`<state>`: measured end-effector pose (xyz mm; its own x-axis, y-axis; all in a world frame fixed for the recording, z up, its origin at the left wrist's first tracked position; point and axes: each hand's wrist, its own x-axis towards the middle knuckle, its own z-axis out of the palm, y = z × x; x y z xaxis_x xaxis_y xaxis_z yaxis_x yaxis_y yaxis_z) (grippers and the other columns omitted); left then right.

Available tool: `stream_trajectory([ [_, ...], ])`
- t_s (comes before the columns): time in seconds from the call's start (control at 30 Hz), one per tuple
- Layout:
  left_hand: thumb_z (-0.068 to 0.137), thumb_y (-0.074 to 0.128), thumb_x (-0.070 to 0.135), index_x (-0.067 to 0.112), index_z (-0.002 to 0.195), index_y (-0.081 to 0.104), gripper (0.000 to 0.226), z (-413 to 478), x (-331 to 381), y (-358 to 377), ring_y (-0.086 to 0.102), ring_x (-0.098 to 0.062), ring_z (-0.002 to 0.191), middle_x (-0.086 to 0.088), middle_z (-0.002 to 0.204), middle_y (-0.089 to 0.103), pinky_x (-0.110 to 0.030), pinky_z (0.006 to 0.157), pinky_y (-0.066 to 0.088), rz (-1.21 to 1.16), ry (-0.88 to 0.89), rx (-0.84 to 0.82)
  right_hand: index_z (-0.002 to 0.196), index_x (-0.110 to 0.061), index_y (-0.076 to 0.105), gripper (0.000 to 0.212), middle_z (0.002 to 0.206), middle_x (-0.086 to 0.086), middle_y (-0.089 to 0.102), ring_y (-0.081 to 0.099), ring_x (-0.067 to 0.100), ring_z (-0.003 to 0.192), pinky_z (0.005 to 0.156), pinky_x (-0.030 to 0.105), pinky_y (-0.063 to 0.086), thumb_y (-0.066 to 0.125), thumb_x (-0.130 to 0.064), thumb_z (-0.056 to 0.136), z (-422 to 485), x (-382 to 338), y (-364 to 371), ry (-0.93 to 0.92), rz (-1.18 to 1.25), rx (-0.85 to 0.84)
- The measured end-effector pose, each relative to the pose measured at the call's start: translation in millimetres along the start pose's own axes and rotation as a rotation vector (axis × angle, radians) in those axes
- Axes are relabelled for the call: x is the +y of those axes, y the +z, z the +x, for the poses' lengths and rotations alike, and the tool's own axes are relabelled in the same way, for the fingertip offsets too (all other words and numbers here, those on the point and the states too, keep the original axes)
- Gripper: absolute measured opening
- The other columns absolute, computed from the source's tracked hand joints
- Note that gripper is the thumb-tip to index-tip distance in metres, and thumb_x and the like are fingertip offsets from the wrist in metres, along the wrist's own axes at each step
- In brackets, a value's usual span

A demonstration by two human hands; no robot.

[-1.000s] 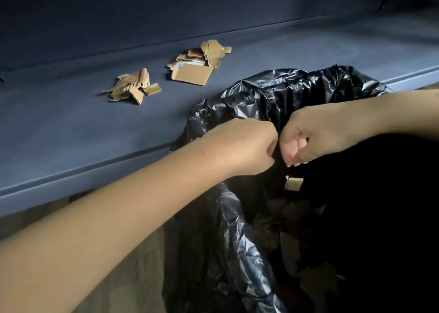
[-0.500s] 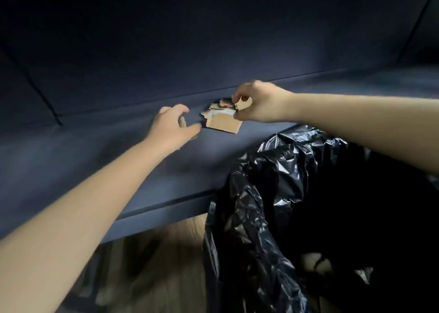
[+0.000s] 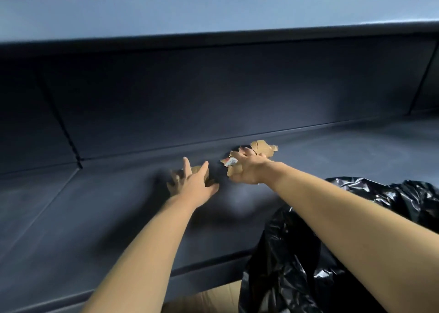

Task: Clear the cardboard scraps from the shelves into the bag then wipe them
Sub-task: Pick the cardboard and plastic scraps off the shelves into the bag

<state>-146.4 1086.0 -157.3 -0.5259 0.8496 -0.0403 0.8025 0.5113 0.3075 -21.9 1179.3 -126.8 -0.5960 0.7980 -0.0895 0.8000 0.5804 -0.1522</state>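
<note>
Front right blocked: bag [image 3: 292, 265]; overhead: upper shelf [image 3: 213, 15] (left front open).

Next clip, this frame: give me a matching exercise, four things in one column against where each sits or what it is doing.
Things:
1. left hand
2. right hand
3. bag
4. upper shelf

Places or states:
A. lower right, in front of the lower shelf
B. on the larger scrap pile
C. across the top of the view
D. fingers spread over the smaller scrap pile

Pairs: 1-D, 2-B, 3-A, 4-C.
</note>
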Motion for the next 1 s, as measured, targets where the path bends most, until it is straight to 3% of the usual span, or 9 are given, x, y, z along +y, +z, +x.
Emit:
stream_trajectory([
  [0.13, 0.085, 0.044, 0.061, 0.047, 0.144, 0.007, 0.071, 13, -4, -2, -0.009, -0.046, 0.140, -0.001, 0.155, -0.020, -0.059, 0.110, 0.011, 0.018, -0.040, 0.006, 0.146, -0.035, 0.003, 0.072, 0.157, -0.003, -0.003, -0.006, 0.037, 0.143, 0.110, 0.059, 0.015, 0.040, -0.055, 0.088, 20, 2, 15, -0.034, -0.073, -0.062],
  [0.2, 0.085, 0.042, 0.064, 0.048, 0.143, 0.008, 0.070, 18, -6, -1, -0.009, -0.046, 0.140, -0.001, 0.156, -0.019, -0.059, 0.110, 0.011, 0.044, -0.049, -0.017, 0.146, -0.034, 0.000, 0.073, 0.157, 0.001, -0.006, -0.008, 0.037, 0.143, 0.111, 0.060, 0.011, 0.038, -0.057, 0.089, 26, 0, 18, -0.051, -0.086, -0.091],
  [0.27, 0.085, 0.039, 0.065, 0.048, 0.137, 0.022, 0.057, 20, -5, 4, -0.002, -0.046, 0.140, -0.003, 0.157, -0.007, -0.059, 0.109, 0.011, 0.068, -0.036, -0.045, 0.146, -0.033, 0.010, 0.067, 0.156, 0.007, 0.003, 0.003, 0.039, 0.142, 0.114, 0.054, 0.011, 0.037, -0.058, 0.089, 27, 0, 19, -0.048, -0.083, -0.107],
  [0.33, 0.087, 0.037, 0.062, 0.039, 0.115, 0.043, 0.037, 21, -5, 7, 0.019, -0.044, 0.134, -0.007, 0.150, 0.022, -0.054, 0.106, 0.020, 0.097, -0.001, -0.012, 0.141, -0.032, 0.027, 0.061, 0.151, 0.007, 0.023, 0.021, 0.037, 0.138, 0.112, 0.048, 0.021, 0.039, -0.060, 0.088, 27, 0, 18, -0.043, -0.089, -0.083],
  [0.4, 0.088, 0.038, 0.059, 0.034, 0.111, 0.047, 0.034, 22, -5, 8, 0.034, -0.039, 0.125, -0.005, 0.138, 0.038, -0.045, 0.100, 0.030, 0.124, 0.033, 0.041, 0.138, -0.030, 0.033, 0.058, 0.145, 0.007, 0.031, 0.029, 0.035, 0.133, 0.109, 0.047, 0.027, 0.040, -0.059, 0.088, 26, -1, 16, -0.033, -0.104, -0.044],
  [0.6, 0.094, 0.040, 0.044, 0.022, 0.117, 0.048, 0.033, 16, 10, 11, 0.038, -0.035, 0.118, -0.005, 0.126, 0.044, -0.042, 0.090, 0.037, 0.085, 0.067, 0.150, 0.140, -0.030, 0.030, 0.050, 0.145, 0.005, 0.027, 0.024, 0.035, 0.134, 0.097, 0.050, 0.034, 0.035, -0.048, 0.094, 21, -6, 15, 0.008, -0.131, -0.016],
  [0.7, 0.096, 0.041, 0.020, 0.013, 0.116, 0.049, 0.022, 8, 17, 13, 0.047, -0.034, 0.116, -0.009, 0.120, 0.048, -0.042, 0.085, 0.043, 0.262, 0.136, 0.231, 0.138, -0.025, 0.034, 0.050, 0.139, 0.007, 0.034, 0.030, 0.035, 0.131, 0.093, 0.050, 0.038, 0.041, -0.043, 0.091, 17, -5, 13, -0.010, -0.140, -0.002],
  [0.8, 0.093, 0.039, 0.001, 0.010, 0.115, 0.047, 0.025, 4, 15, 14, 0.060, -0.031, 0.107, -0.008, 0.114, 0.055, -0.039, 0.079, 0.048, 0.401, 0.194, 0.306, 0.136, -0.020, 0.033, 0.052, 0.139, 0.011, 0.033, 0.030, 0.037, 0.131, 0.095, 0.051, 0.038, 0.045, -0.041, 0.090, 15, -4, 11, -0.027, -0.135, -0.008],
  [1.0, 0.094, 0.040, 0.004, 0.009, 0.108, 0.050, 0.018, -10, 2, -2, 0.062, -0.033, 0.098, -0.009, 0.109, 0.062, -0.036, 0.074, 0.046, 0.329, 0.201, 0.353, 0.143, -0.013, 0.019, 0.061, 0.146, 0.021, 0.020, 0.026, 0.041, 0.133, 0.106, 0.050, 0.030, 0.040, -0.041, 0.093, 6, -2, 13, -0.019, -0.137, -0.069],
])
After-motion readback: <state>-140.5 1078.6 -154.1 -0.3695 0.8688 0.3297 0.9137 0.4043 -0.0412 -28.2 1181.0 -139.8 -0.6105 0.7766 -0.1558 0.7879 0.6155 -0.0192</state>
